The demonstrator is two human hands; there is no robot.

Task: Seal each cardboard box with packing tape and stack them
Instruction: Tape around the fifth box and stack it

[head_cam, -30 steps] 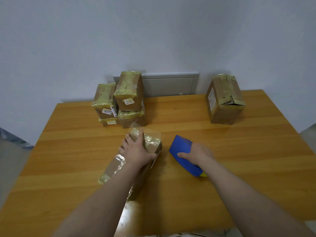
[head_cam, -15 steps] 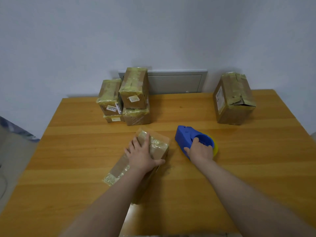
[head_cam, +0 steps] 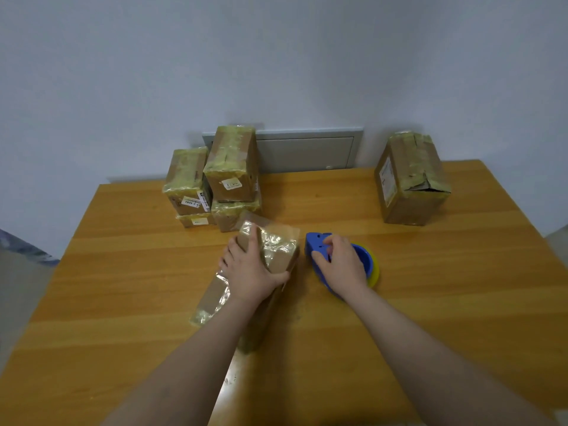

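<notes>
A long cardboard box (head_cam: 276,256) wrapped in shiny tape lies in the middle of the wooden table (head_cam: 430,302). My left hand (head_cam: 249,269) lies on top of it, fingers spread over the top and thumb hooked round its right edge. Right of the box sits a blue tape dispenser (head_cam: 365,262) with a yellow roll. My right hand (head_cam: 341,262) grips the dispenser from above, which rests on the table. A stack of several taped boxes (head_cam: 230,170) stands at the back left. One larger taped box (head_cam: 412,176) stands alone at the back right.
A grey wall panel (head_cam: 307,152) sits behind the table at the back. The table's left edge drops to the floor (head_cam: 18,272). Bare wood spans the right half and the near part of the table.
My right hand turned the dispenser from tilted to flat on the table and shifted it slightly away from me. My left hand stayed on the long box.
</notes>
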